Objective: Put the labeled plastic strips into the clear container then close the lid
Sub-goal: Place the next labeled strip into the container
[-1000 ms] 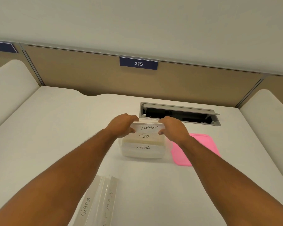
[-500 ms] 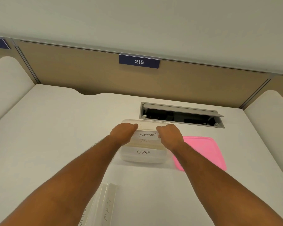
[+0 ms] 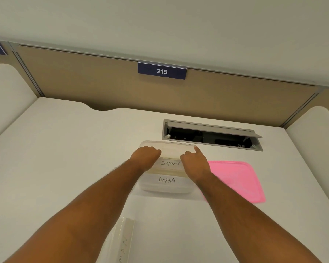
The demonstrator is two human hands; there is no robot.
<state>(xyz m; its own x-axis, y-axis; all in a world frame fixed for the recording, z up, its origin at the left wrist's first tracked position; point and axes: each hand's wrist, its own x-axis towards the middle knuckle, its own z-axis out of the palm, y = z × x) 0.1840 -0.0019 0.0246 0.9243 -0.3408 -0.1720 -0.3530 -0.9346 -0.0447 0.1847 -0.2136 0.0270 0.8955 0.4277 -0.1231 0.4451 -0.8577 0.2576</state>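
head view | worn high — faces forward-down | desk fairly near

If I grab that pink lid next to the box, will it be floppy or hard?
Probably a bit bendy: the pink lid looks thin and lies flat on the desk. It is likely light too. Being so flat, it may be fiddly to lift, so sliding it first could help.

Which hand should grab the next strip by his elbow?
Probably the left hand. The waiting strips lie on the table under the left forearm, on that side of the clear container. The right hand sits nearer the pink lid, handier for closing later.
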